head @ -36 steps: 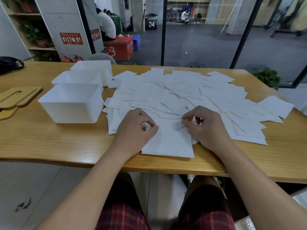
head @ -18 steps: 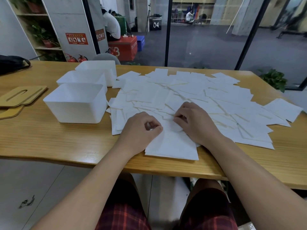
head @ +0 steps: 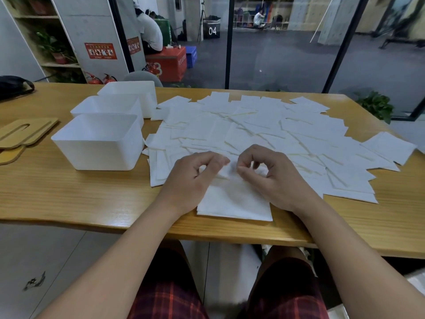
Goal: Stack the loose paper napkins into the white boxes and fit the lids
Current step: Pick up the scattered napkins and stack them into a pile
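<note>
Loose white paper napkins [head: 264, 130] cover the middle and right of the wooden table. A small neat stack of napkins [head: 234, 201] lies at the table's front edge. My left hand [head: 193, 178] and my right hand [head: 271, 178] are over the stack's far end, fingers curled, each pinching a napkin [head: 226, 170] between them. Three white boxes stand to the left: the nearest white box [head: 99, 143], a second white box [head: 108, 107] behind it and a third white box [head: 131, 93] farthest back. All look hollow inside. Wooden lids [head: 25, 132] lie at the far left.
A black bag [head: 13, 86] rests on the table's far left corner. A grey chair back [head: 142, 77] shows behind the table. Glass panels and a potted plant [head: 374, 104] stand beyond the far edge. Bare wood lies in front of the boxes.
My right hand has moved left toward my left hand, and both now pinch a napkin lifted slightly over the front stack.
</note>
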{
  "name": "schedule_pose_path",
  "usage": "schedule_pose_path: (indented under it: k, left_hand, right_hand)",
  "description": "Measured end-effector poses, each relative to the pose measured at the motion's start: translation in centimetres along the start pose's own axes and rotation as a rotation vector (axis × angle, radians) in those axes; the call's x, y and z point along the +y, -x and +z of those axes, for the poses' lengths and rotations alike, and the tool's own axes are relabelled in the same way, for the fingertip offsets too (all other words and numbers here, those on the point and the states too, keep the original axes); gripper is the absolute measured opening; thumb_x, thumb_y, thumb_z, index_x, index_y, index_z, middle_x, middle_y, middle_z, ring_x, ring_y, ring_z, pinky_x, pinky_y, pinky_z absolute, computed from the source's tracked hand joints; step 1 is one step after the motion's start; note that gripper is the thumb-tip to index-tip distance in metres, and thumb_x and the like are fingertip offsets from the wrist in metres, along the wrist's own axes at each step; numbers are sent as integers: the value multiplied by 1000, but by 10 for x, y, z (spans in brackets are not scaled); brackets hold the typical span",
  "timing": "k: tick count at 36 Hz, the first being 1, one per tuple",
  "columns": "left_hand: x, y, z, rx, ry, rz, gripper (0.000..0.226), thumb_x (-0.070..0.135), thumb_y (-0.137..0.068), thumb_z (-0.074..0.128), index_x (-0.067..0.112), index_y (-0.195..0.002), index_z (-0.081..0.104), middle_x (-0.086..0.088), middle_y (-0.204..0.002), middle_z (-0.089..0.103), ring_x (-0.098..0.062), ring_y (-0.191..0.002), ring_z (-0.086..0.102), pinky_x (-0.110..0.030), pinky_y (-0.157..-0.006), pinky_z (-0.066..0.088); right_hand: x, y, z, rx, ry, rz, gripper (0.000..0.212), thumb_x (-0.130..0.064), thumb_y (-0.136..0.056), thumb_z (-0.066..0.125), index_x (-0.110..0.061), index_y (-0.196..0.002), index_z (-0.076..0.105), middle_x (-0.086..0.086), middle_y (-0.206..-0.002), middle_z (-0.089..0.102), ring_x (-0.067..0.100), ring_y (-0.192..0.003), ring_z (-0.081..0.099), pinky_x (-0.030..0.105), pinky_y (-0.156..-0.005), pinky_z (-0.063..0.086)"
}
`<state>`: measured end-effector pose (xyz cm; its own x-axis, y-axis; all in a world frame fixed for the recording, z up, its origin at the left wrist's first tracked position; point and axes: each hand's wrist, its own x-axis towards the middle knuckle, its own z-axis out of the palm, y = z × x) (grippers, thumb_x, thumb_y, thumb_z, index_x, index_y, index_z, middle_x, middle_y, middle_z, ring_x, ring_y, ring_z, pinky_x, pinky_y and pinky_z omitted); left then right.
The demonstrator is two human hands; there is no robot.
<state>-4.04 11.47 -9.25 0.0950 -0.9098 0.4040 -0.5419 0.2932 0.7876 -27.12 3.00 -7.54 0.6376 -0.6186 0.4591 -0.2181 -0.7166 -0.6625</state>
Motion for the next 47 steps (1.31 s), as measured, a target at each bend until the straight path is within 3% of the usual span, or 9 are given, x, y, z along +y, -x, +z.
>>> schedule_pose_path:
  k: [5,8,12,16,21,24,31,38,47]
  left_hand:
    - [-1,-2,-7,132,234,24,24,44,-101,79,20,-96,78,1,-87,74,-29,-83,66,-42,-75,55]
    - [-3,-1,-13,109,392,41,23,28,-97,86,13,-91,69,-3,-76,60,-24,-70,52,-29,-67,49]
    - [1,1,-14,4,425,80,21,14,-94,85,16,-103,67,2,-97,65,-15,-91,62,-24,-87,52]
    - [3,2,-13,-34,473,58,35,12,-93,85,20,-122,68,-1,-119,70,-20,-116,68,-31,-96,57]
    - [3,2,-12,-5,428,-48,33,22,-95,85,25,-126,72,-4,-112,74,-18,-105,74,-35,-86,63]
    - [4,3,-9,5,371,-95,32,30,-96,86,32,-126,74,-4,-106,77,-25,-100,78,-42,-85,65]
    - [3,3,-7,16,272,-142,29,28,-96,86,33,-120,71,0,-73,65,-7,-51,52,-17,-53,44]
    - [1,7,-7,25,147,-126,21,28,-93,87,34,-109,74,6,-67,61,-8,-57,50,-18,-62,47]
    - [5,8,-4,93,-132,-41,21,21,-87,86,37,-95,75,11,-89,61,-8,-76,57,-11,-68,45]
  right_hand:
    - [5,-4,-7,134,-71,36,13,-18,-108,69,-23,-115,78,-7,-121,76,23,-119,68,46,-97,54]
    - [4,-3,-9,125,-72,79,25,-29,-112,64,-30,-135,72,-15,-142,68,13,-139,59,43,-112,49]
    - [-2,-2,-9,13,-93,113,36,-38,-115,55,-38,-151,62,-24,-152,61,4,-149,48,42,-121,38]
    - [-6,-1,-5,-14,-133,176,33,-46,-108,62,-47,-141,67,-21,-134,70,7,-132,61,39,-107,47]
    - [-4,2,-8,84,-277,183,18,-22,-105,73,-29,-121,80,15,-98,76,43,-89,70,57,-71,57]
    - [0,10,-13,87,-302,186,23,-24,-104,74,-29,-127,78,19,-83,69,46,-74,63,47,-58,50]
    - [3,39,-13,54,-189,238,28,-34,-96,80,-38,-124,78,11,-74,70,37,-67,65,38,-58,49]
    - [-1,41,-10,43,1,252,32,-27,-90,86,-45,-115,77,0,-70,59,7,-61,53,16,-62,43]
    - [3,37,-10,205,64,240,24,-39,-86,89,-41,-107,79,-8,-79,62,9,-67,52,22,-64,44]
